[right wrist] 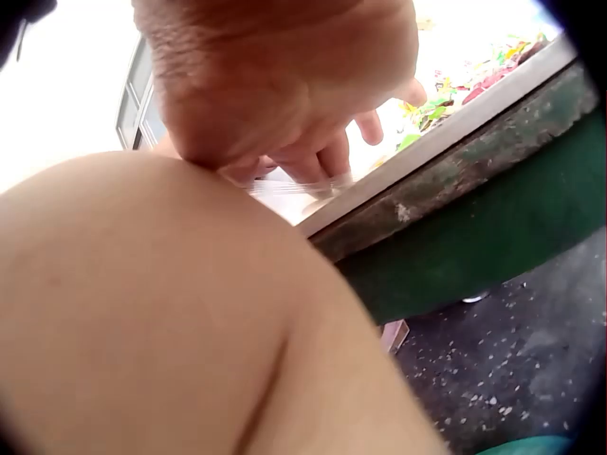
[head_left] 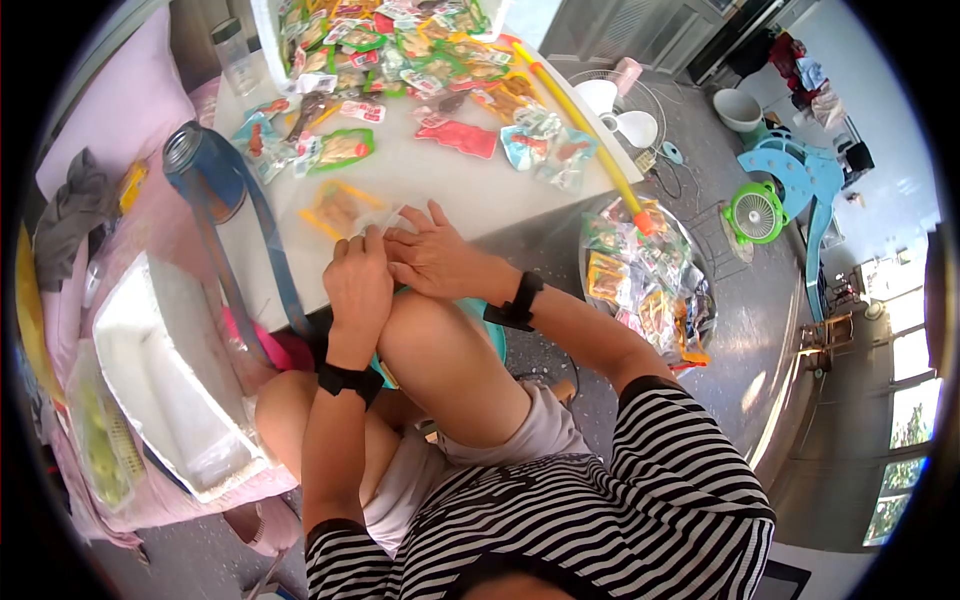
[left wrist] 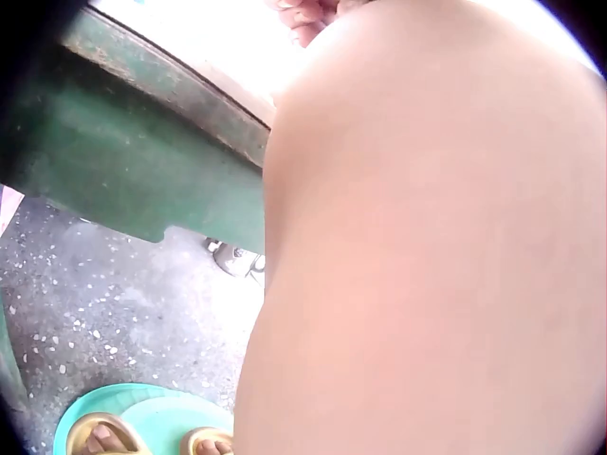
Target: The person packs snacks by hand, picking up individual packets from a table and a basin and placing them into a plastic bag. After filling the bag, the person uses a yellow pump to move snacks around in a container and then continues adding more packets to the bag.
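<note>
Both hands meet at the near edge of the white table (head_left: 450,190), just above a raised knee. My left hand (head_left: 358,280) has its fingers curled at a piece of clear plastic (head_left: 378,218). Beside it, my right hand (head_left: 440,262) pinches at the same plastic, its outer fingers spread. In the right wrist view the right hand (right wrist: 285,85) is above the knee, with clear film (right wrist: 294,187) stretched by its fingers. An orange-edged packet (head_left: 340,208) lies just beyond the hands. The left wrist view shows mostly the leg, with some fingertips (left wrist: 305,19) at the top.
A white box (head_left: 270,45) of colourful packets stands at the back, with loose packets around it. A yellow stick (head_left: 580,120) lies along the right. A blue strapped canister (head_left: 205,170) stands left; a filled bag (head_left: 650,275) and a foam box (head_left: 180,370) flank the person.
</note>
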A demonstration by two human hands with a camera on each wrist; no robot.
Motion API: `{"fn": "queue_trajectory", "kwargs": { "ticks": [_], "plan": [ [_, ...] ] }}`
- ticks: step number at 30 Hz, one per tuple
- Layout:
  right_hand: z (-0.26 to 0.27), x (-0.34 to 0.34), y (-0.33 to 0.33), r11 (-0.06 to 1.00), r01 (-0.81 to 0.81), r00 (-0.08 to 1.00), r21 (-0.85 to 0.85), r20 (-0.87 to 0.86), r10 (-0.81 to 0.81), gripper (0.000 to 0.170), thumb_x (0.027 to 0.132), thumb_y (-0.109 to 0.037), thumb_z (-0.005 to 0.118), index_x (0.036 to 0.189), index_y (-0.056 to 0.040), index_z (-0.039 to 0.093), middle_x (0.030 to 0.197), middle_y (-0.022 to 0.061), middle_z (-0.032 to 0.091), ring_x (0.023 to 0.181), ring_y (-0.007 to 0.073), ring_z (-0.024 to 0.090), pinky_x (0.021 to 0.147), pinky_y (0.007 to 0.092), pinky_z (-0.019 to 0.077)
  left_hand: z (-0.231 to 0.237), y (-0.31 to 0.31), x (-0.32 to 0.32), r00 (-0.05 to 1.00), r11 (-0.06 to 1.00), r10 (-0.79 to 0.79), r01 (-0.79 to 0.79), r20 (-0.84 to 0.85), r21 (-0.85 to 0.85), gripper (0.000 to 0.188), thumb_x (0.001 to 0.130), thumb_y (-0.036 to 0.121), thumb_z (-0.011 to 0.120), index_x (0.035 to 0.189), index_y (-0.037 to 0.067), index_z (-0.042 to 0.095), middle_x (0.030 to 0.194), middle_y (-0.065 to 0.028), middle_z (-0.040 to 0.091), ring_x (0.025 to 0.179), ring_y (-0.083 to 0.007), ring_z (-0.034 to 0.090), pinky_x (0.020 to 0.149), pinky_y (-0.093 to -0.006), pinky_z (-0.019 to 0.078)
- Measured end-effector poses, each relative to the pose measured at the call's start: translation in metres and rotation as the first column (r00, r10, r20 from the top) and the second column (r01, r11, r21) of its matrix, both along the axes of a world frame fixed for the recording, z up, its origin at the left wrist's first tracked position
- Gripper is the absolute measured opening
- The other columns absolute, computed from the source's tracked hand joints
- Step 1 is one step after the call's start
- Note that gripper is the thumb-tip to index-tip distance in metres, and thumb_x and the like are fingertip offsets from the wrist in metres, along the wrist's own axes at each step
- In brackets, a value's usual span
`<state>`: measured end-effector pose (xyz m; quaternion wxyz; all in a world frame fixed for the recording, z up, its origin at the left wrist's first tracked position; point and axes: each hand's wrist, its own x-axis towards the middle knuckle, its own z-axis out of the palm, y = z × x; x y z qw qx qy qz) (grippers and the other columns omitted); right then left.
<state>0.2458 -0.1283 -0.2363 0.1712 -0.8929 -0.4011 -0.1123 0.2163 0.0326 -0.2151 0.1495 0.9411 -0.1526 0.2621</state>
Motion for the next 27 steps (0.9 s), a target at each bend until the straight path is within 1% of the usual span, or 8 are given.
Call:
{"fn": "queue_trajectory", "kwargs": {
  "ticks": [5,8,11,17,20,21,24,27],
  "plan": [
    [0.005,0.020,0.003,0.998,0.014,1.000,-0.067,0.017,-0.013,0.033,0.090,-0.033,0.045,0.104,-0.0075,0.061,0.121,0.0072,0.054,0.126,0.0320,0.036,0.099,0.0687,0.0213,0.005,-0.002,0.001,0.997,1.000,0.000,0.001,-0.073,0.026,0.028,0.076,0.004,0.056,0.104,0.002,0.061,0.079,-0.0141,0.063,0.077,-0.0323,0.061,0.063,-0.0412,0.0507],
    [-0.002,0.026,0.009,0.999,0.045,0.994,0.021,0.096,-0.047,0.026,0.088,-0.029,0.048,0.092,-0.0070,0.062,0.113,0.0084,0.057,0.120,0.0285,0.043,0.098,0.0619,0.0282,0.000,-0.003,0.003,0.997,1.000,0.023,-0.021,-0.073,0.023,0.027,0.077,0.002,0.055,0.102,0.001,0.062,0.078,-0.0146,0.063,0.076,-0.0325,0.061,0.063,-0.0417,0.0503],
    [0.014,0.023,0.003,0.996,-0.057,0.992,0.068,-0.106,0.064,0.015,0.083,-0.019,0.054,0.084,-0.0066,0.064,0.095,0.0099,0.062,0.101,0.0281,0.056,0.086,0.0484,0.0432,0.003,-0.003,0.002,0.995,0.999,0.042,-0.041,-0.095,0.014,0.025,0.077,0.000,0.054,0.100,0.000,0.062,0.076,-0.0150,0.062,0.075,-0.0327,0.061,0.062,-0.0423,0.0499],
    [0.038,0.074,-0.080,0.789,0.349,0.905,0.505,0.035,-0.423,0.009,0.080,-0.014,0.063,0.082,-0.0046,0.066,0.079,0.0149,0.064,0.072,0.0339,0.062,0.063,0.0409,0.0495,-0.002,-0.004,0.002,0.991,0.999,0.038,-0.037,-0.128,0.004,0.019,0.073,0.000,0.055,0.092,0.001,0.058,0.073,-0.0138,0.061,0.073,-0.0314,0.060,0.058,-0.0415,0.0496],
    [0.056,0.125,-0.132,0.714,0.613,0.733,0.338,0.092,-0.673,0.024,0.082,-0.020,0.062,0.096,-0.0010,0.064,0.092,0.0199,0.065,0.088,0.0366,0.060,0.077,0.0428,0.0494,-0.004,-0.007,0.004,0.995,1.000,0.023,-0.023,-0.093,0.004,0.014,0.068,-0.001,0.057,0.081,0.003,0.053,0.070,-0.0114,0.058,0.071,-0.0288,0.059,0.053,-0.0384,0.0501],
    [0.041,0.153,-0.159,0.695,0.676,0.686,0.246,0.135,-0.715,0.024,0.082,-0.028,0.066,0.099,-0.0122,0.067,0.096,0.0159,0.066,0.087,0.0320,0.063,0.079,0.0468,0.0466,-0.004,-0.007,0.004,0.995,1.000,0.025,-0.024,-0.100,0.005,0.014,0.068,-0.001,0.058,0.081,0.002,0.053,0.070,-0.0112,0.058,0.071,-0.0286,0.059,0.053,-0.0381,0.0501],
    [0.005,0.216,-0.214,0.597,0.763,0.646,-0.249,0.262,-0.717,0.036,0.078,-0.037,0.067,0.103,-0.0103,0.065,0.104,0.0146,0.065,0.097,0.0328,0.059,0.083,0.0474,0.0448,-0.003,-0.008,0.004,0.990,1.000,0.027,-0.028,-0.138,-0.003,0.018,0.069,-0.001,0.057,0.086,0.001,0.056,0.071,-0.0117,0.059,0.071,-0.0291,0.060,0.054,-0.0383,0.0501],
    [0.004,0.232,-0.210,0.511,0.776,0.559,-0.369,0.027,-0.829,0.053,0.069,-0.039,0.073,0.108,-0.0048,0.065,0.112,0.0140,0.064,0.116,0.0348,0.049,0.095,0.0491,0.0390,-0.001,-0.005,0.004,0.984,0.999,0.023,-0.027,-0.178,-0.024,0.026,0.072,-0.002,0.055,0.097,-0.002,0.061,0.073,-0.0134,0.061,0.071,-0.0307,0.060,0.056,-0.0398,0.0503]
  ]
}}
